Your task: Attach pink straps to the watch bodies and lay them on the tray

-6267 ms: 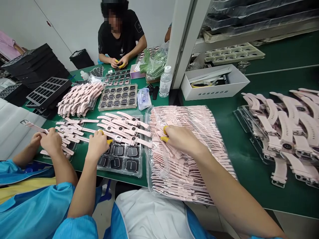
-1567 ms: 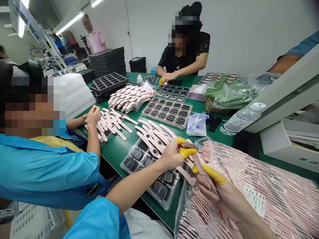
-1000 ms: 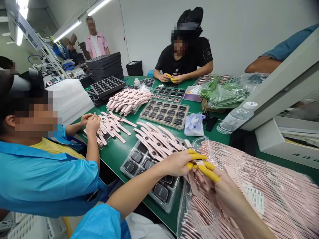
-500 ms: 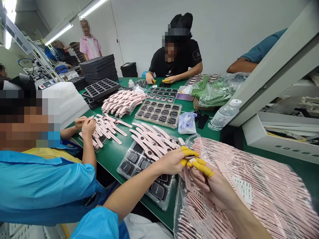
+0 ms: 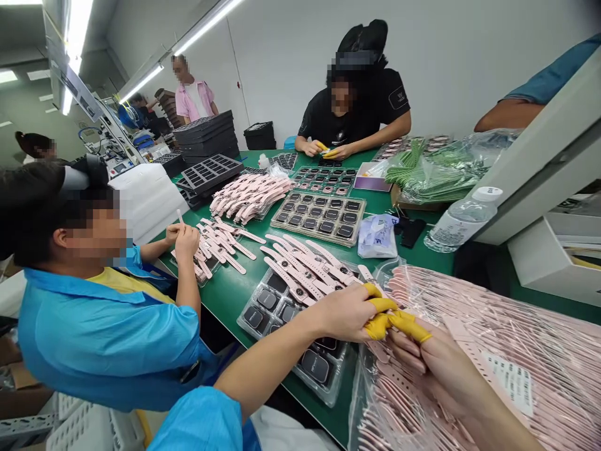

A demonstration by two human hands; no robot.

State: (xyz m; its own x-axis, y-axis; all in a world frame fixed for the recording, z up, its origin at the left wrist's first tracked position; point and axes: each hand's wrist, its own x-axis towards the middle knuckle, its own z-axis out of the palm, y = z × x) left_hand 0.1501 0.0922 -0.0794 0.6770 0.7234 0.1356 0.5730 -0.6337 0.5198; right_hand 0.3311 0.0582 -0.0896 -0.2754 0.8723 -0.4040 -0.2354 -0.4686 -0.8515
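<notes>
My left hand (image 5: 354,311) and my right hand (image 5: 417,344) meet above the table's near edge, yellow covers on several fingertips. Both are closed around a pink watch strap piece, mostly hidden by the fingers; part of a strap shows below them. Just left of my hands, pink straps with watch bodies (image 5: 305,266) lie across a clear tray of dark square watch faces (image 5: 315,366). Under and right of my right hand spreads a plastic bag packed with pink straps (image 5: 539,326).
Beyond are a tray of watch faces (image 5: 319,216), a white packet (image 5: 377,237), a bottle (image 5: 462,219), green straps (image 5: 436,169) and piled pink straps (image 5: 251,194). A person in blue (image 5: 107,332) works at left; another in black (image 5: 357,113) sits opposite.
The view has swung left, so things appear farther right. My fingers have closed tighter together, covering the held piece more. The person opposite has brought both hands together.
</notes>
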